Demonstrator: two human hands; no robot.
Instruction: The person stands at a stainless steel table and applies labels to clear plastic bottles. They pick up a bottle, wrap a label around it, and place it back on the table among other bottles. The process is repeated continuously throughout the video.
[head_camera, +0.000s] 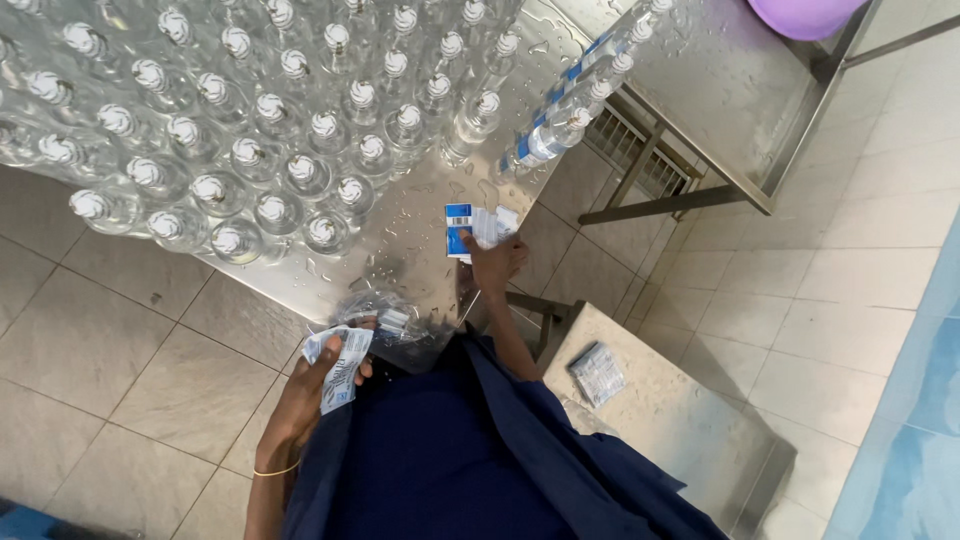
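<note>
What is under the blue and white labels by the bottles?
The labels lie on the wet steel table, the right hand on them. What's directly beneath stays hidden.

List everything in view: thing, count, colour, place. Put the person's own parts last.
Bottles: dozens, clear with white caps, upright on the table.
Labelled bottles: one row, blue-and-white labels, table's right side.
Table: one, wet steel, top.
Label stack: one, blue-white, on the table.
Label pack: one, on a low steel surface.
Basin: one, purple, top right.
Left hand: grip on loose labels.
Right hand: on the label stack.
</note>
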